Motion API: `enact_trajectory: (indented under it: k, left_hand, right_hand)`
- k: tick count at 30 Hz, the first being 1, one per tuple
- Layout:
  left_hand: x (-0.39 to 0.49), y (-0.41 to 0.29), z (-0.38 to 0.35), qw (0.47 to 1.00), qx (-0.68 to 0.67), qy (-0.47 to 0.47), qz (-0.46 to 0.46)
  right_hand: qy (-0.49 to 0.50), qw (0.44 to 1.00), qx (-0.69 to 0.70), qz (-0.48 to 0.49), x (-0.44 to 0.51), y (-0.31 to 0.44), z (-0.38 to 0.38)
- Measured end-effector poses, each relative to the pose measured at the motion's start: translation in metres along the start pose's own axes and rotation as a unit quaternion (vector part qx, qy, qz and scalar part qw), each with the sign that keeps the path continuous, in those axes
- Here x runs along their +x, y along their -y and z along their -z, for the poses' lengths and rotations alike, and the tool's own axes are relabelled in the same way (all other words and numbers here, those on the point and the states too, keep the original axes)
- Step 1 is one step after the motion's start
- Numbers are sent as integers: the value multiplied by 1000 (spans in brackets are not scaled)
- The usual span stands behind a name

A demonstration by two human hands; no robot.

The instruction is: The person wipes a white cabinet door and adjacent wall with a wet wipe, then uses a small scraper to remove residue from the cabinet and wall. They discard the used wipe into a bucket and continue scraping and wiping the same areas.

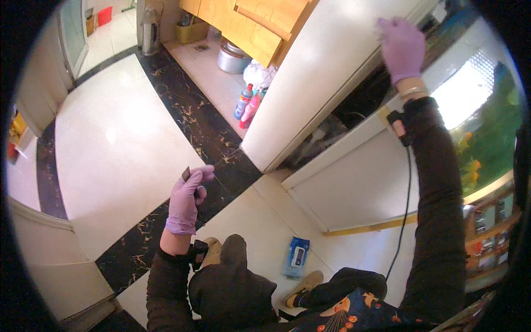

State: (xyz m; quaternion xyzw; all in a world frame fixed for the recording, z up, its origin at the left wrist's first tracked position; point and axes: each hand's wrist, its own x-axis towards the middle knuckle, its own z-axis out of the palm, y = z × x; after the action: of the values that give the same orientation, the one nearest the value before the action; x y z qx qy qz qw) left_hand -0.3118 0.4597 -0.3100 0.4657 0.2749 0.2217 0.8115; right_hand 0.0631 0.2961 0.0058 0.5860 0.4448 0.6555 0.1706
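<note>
My left hand point(186, 195), in a lilac disposable glove, pinches a small dark flat piece point(186, 173) between thumb and finger above the dark marble floor border. Raised at the upper right, my right hand point(402, 47), gloved alike, is at the edge of a white panel point(307, 70); whether its fingers hold anything cannot be told. A blue pack of wipes point(296, 257) lies on the pale floor tiles between my feet and the white sliding door panel point(356, 178).
Wooden cabinet drawers point(249, 25) hang over a recess with a metal pot point(233, 58), a blue bottle point(243, 101) and a pink bottle point(251, 110). A steel flask point(150, 33) stands by the doorway. A black cable point(408, 199) runs down from my right wrist.
</note>
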Motion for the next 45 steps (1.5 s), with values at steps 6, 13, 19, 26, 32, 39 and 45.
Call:
enact_trajectory:
  k: [6,13,19,26,32,39,45]
  left_hand:
    - [-71,-78,-79,974,84,202,57]
    - [-51,-112,-137,942,84,253,202]
    - [41,-16,-118,963,112,30,244]
    - [10,103,-65,924,33,-78,372]
    - [-20,104,-67,917,77,-98,379]
    - [-96,63,-75,876,317,-43,362]
    - [-176,-74,-118,900,347,-89,248]
  right_hand:
    - [179,973,112,88,-49,146,-18]
    - [-53,983,162,-73,-30,94,-30]
    - [586,413,653,-245,-305,269,97]
    - [850,9,287,-441,-564,348,224]
    - [774,38,279,-567,-563,375,251]
    - [740,17,560,-371,-325,281,209]
    - [675,-83,706,-200,-104,191,187]
